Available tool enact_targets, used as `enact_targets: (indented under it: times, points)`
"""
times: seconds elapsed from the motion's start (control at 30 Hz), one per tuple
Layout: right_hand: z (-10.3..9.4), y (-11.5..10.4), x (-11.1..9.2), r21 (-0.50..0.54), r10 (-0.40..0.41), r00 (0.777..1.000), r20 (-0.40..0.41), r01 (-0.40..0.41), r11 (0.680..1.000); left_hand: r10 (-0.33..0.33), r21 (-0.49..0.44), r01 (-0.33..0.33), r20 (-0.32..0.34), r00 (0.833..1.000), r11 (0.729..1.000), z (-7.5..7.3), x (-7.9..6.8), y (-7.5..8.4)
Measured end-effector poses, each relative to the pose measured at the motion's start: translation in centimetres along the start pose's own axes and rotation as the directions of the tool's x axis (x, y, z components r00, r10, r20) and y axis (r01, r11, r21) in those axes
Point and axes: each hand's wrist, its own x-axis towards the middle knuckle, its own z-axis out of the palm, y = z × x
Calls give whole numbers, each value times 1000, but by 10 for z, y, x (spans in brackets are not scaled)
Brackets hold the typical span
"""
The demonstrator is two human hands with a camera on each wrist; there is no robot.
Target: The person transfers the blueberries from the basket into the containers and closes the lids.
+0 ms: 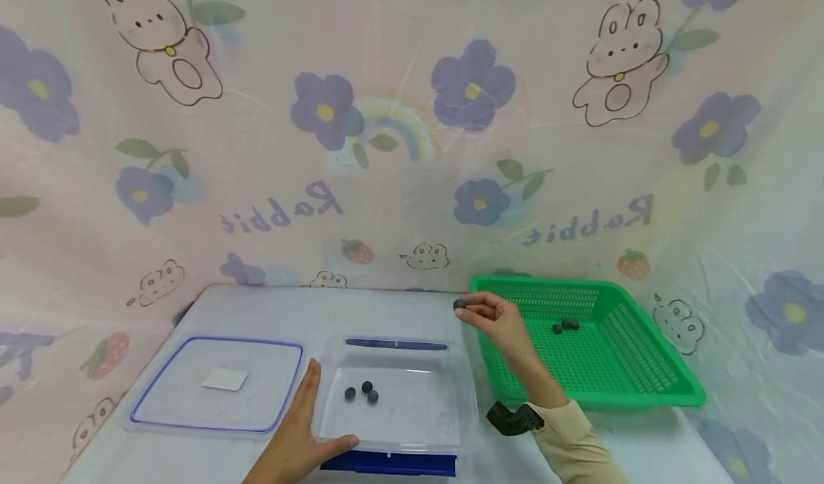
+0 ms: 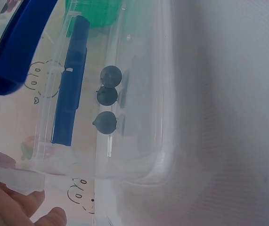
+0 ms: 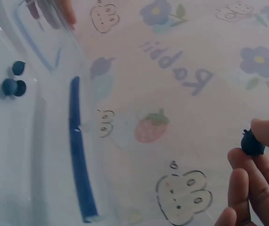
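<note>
Bare left hand (image 1: pixel 297 423): nearest thing; spread, fingers straight along the left side of a clear rectangular plastic box (image 1: pixel 418 405), thumb stretched over the near rim; seems to be steadying it tbh
Blue plastic latches (image 1: pixel 389 464): one on the box's near side, one on the far side
Three small round dark blue berries (image 1: pixel 373 396): loose on the box floor, toward the left
Clear blue-edged plastic lid (image 1: pixel 270 369): off; lying flat to the left of the box, white rectangular label (image 1: pixel 224 379) in the middle
Bare right hand (image 1: pixel 498 321): pinching a single dark blue berry (image 1: pixel 459 304) between thumb and fingertips; up in the air near the box's far right corner
Green slotted plastic basket (image 1: pixel 599 359): right of the box; dark berries in the basket (image 1: pixel 570 324) lie toward its back
Pastel rabbit-and-flower curtain (image 1: pixel 399 184): behind it all
Berry step: mid-carry, basket to box, I reckon
Next move: probably lower the berry over the box floor, then ease the pinch so it doesn't roll
Berry count: 3 in the box; 1 pinched; 2 or 3 in the basket, can't split that dark clump
Other counts: 1 box; 1 lid; 1 basket; 2 latches; 1 label
</note>
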Motion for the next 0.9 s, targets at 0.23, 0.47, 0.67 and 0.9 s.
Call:
enact_targets:
  times: [0.23,0.47,0.67,0.9]
  points:
    - [27,11,1,-44,28,996,90,-24,999,-17,-12,16,-5,1000,1000,0,1,-2]
    - [58,25,5,-92,92,978,186,-76,993,-32,-1,32,-7,999,999,1,2,-2]
    - [77,35,12,-148,129,950,285,-89,985,-60,-10,60,10,998,998,0,3,0]
    - [92,43,20,-254,126,912,391,-25,967,-36,-21,36,6,999,999,1,2,-2]
